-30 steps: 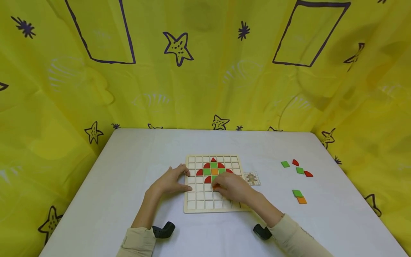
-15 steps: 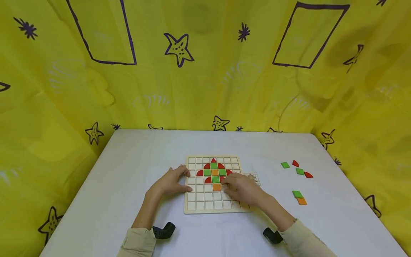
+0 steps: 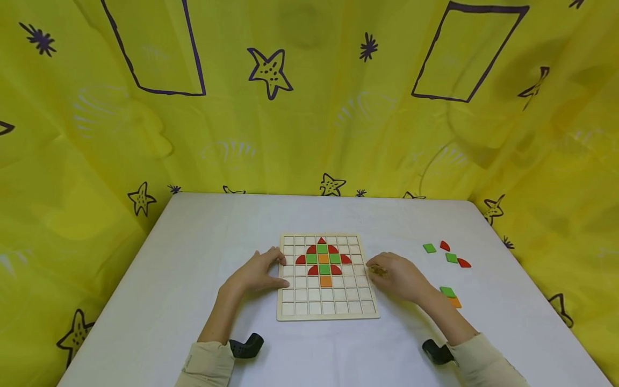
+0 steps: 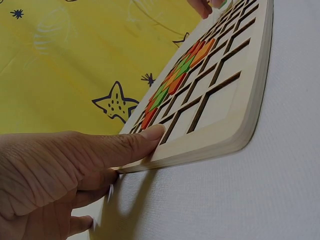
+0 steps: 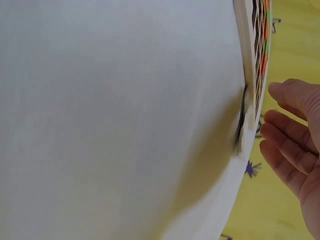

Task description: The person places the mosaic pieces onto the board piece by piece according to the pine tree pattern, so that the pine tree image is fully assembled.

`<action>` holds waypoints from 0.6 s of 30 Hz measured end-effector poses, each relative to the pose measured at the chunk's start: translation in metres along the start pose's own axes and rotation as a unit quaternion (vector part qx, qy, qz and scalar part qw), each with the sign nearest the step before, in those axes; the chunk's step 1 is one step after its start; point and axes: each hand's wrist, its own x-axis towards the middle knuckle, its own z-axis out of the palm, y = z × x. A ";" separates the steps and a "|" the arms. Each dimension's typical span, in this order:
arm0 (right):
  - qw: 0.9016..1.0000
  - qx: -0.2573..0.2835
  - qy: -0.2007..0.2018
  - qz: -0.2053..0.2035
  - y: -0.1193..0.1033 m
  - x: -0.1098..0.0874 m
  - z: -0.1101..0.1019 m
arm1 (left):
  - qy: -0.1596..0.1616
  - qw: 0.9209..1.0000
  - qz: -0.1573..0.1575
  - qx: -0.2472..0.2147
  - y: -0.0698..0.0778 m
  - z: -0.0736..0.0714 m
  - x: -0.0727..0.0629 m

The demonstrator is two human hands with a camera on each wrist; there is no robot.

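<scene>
A wooden grid board (image 3: 329, 317) lies flat on the table. Set in its cells are red, green and orange pieces in a tree shape, ending below in an orange square (image 3: 326, 281). My left hand (image 3: 256, 271) rests at the board's left edge. Its thumb (image 4: 152, 132) lies straight on the rim, and the other fingers are along the outer side. Right of the board, my right hand (image 3: 398, 277) hovers over a small picture card (image 3: 379, 270), which it mostly covers. In the right wrist view its fingers (image 5: 282, 132) are loosely bent and apart, with nothing between them.
Loose pieces lie on the right: a green one (image 3: 429, 248), a red one (image 3: 445, 245), another green (image 3: 452, 258), another red (image 3: 464, 263), then a green (image 3: 447, 292) and an orange one (image 3: 455, 302) nearer me. A yellow curtain (image 3: 309, 140) stands behind the table.
My right hand has let go of the orange square, which now sits in the board's middle column, and has moved right to the card. My left hand stays put.
</scene>
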 end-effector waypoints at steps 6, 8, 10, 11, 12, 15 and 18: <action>0.999 0.001 0.007 0.044 0.022 -0.006 -0.010 | -0.001 1.000 -0.005 0.001 -0.001 0.001 0.000; 0.999 -0.001 0.007 0.047 0.028 -0.008 -0.011 | -0.001 1.000 -0.003 0.001 -0.001 0.001 0.000; 0.999 -0.006 0.006 0.052 0.034 -0.009 -0.011 | -0.001 1.000 0.001 0.000 -0.002 0.001 0.000; 0.998 -0.009 0.006 0.057 0.037 -0.010 -0.011 | -0.002 1.000 0.003 0.000 -0.002 0.000 0.000; 0.998 -0.012 0.003 0.061 0.040 -0.010 -0.011 | -0.002 1.000 0.004 0.000 -0.002 0.000 0.000; 0.997 -0.016 -0.002 0.077 0.048 -0.012 -0.012 | -0.002 1.000 0.009 -0.001 -0.002 0.000 0.000; 0.996 -0.015 -0.005 0.091 0.055 -0.013 -0.016 | -0.001 1.000 0.009 -0.002 -0.002 0.000 0.000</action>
